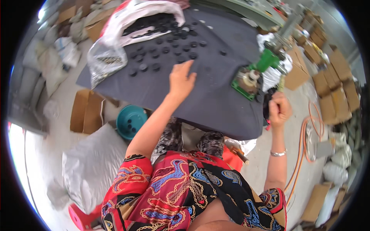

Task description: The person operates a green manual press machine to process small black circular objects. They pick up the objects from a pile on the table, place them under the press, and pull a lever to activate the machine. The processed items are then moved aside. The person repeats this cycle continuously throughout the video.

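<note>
My left hand (181,80) is over the dark table with its thumb and fingers apart. Its fingertips reach the near side of a group of small round black caps (155,67), close to one black cap (193,56). Whether they touch it I cannot tell. At the table's right edge stands a green hand press (266,60) with a round fixture on its base. Beside it my right hand (280,109) is closed round the lower end of the press's lever (281,83); the fingers hide the grip. What lies in the fixture is too small to make out.
A white sack (117,24) spills black caps at the table's far left. Next to it is a clear bag of small parts (106,61). A teal basin (131,120) stands on the floor at left. An orange hose (301,154) and cardboard boxes (334,92) are at right.
</note>
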{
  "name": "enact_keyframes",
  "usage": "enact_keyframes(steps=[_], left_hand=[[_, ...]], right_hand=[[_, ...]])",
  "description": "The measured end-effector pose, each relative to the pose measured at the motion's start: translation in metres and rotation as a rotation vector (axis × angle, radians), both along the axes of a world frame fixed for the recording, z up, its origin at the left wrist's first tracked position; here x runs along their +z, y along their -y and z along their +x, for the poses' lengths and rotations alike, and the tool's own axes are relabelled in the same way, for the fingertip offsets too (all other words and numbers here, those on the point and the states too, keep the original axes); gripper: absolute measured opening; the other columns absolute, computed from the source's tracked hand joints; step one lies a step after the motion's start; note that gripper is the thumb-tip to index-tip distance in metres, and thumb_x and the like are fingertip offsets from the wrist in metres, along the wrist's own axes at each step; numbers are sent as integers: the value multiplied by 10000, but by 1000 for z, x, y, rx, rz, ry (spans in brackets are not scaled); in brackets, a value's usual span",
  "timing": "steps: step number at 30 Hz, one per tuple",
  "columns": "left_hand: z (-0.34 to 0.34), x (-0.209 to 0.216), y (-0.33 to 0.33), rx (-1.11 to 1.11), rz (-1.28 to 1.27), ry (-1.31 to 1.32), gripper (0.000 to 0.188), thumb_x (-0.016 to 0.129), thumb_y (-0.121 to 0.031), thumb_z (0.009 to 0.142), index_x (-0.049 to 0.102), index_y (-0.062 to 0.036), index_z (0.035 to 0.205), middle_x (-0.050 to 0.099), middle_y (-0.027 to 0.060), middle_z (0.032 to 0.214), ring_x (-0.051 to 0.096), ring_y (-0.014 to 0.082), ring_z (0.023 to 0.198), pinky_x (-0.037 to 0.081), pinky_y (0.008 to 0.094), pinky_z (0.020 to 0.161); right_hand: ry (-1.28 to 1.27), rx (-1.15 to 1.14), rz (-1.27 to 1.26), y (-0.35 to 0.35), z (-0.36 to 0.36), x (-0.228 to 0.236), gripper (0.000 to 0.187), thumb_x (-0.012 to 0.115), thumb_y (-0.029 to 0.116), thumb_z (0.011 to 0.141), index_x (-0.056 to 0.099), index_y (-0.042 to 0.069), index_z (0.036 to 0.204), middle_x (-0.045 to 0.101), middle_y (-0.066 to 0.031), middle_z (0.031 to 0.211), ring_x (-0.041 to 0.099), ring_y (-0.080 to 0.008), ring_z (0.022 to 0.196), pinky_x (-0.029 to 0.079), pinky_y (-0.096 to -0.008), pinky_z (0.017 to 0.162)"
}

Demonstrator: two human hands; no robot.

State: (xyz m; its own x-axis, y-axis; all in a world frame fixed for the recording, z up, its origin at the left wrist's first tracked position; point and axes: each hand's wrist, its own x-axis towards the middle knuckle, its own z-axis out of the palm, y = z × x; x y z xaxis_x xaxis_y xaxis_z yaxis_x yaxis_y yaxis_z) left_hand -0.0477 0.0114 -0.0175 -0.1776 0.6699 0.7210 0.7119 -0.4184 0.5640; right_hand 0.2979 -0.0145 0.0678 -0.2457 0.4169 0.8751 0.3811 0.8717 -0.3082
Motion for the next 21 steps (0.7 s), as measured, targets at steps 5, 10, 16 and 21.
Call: enact_keyframes(steps=[5,10,16,21], left_hand=[[-145,-31,46,566,-94,-60,487,738,-75,713,595,-58,1179,653,137,1061,573,341,1024,473,433,877],[-194,-47,44,669,-320,-43,629,771,-144,707,535,-52,1283,654,140,1097,572,346,1053,474,431,890],[-194,-43,26,696,-436,-91,676,773,-208,706,518,-77,1318,694,93,1071,577,336,1056,479,433,890],[-205,-50,30,714,-391,-31,653,773,-174,703,533,-87,1304,682,127,1036,601,332,995,488,434,858]], right_hand=[[-312,61,-324,-16,-2,69,125,521,45,874,501,23,753,521,-48,686,482,-126,621,397,-249,595],[-489,219,-403,-66,14,116,159,539,109,912,523,26,777,528,-50,678,471,-126,570,411,-256,568],[-547,209,-426,-87,31,136,157,574,149,918,586,14,838,565,-64,751,520,-127,586,452,-272,545],[-601,212,-388,-87,14,140,142,589,119,885,598,-15,840,574,-74,749,543,-155,546,421,-278,482]])
